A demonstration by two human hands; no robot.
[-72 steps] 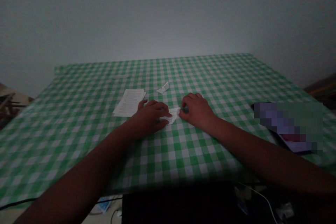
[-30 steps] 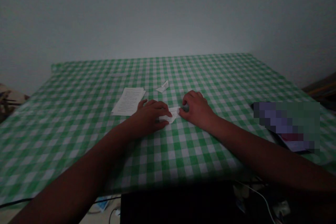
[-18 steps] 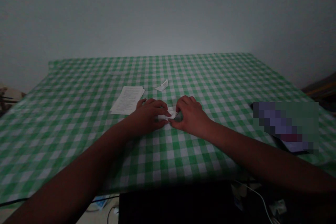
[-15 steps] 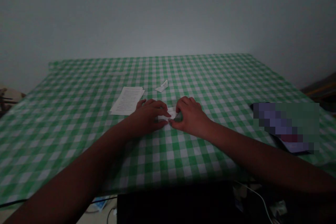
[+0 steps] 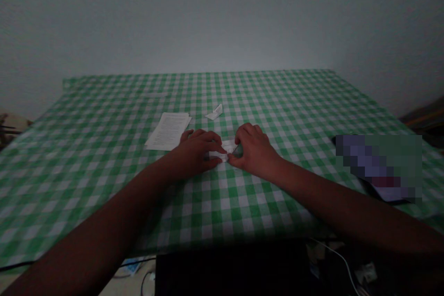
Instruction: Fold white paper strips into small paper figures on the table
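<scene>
A small printed piece of paper [image 5: 229, 144], with a fold along it, lies on the cloth between my hands and is partly covered by them. My left hand [image 5: 199, 150] presses on its left part, index fingertip and thumb holding it against the table. From the right, my right hand [image 5: 255, 150] has curled fingers, with thumb and fingertips gripping the paper's right edge near my left index fingertip. Beyond my hands lies a small folded paper boat shape [image 5: 214, 112]. Printed sheets [image 5: 169, 130] are stacked just past my left hand, whose fingers overlap their lower right corner.
A green and white checked cloth [image 5: 222, 208] covers the table. At the right lies a dark-edged phone-like device [image 5: 388, 194], mostly pixelated. A pale wall [image 5: 222, 18] rises behind the table. Cables [image 5: 342, 256] hang below the front edge.
My right hand has shifted slightly right and away from me, its thumb drawing along the paper. More of the paper shows between my hands. My left hand stays nearly in place.
</scene>
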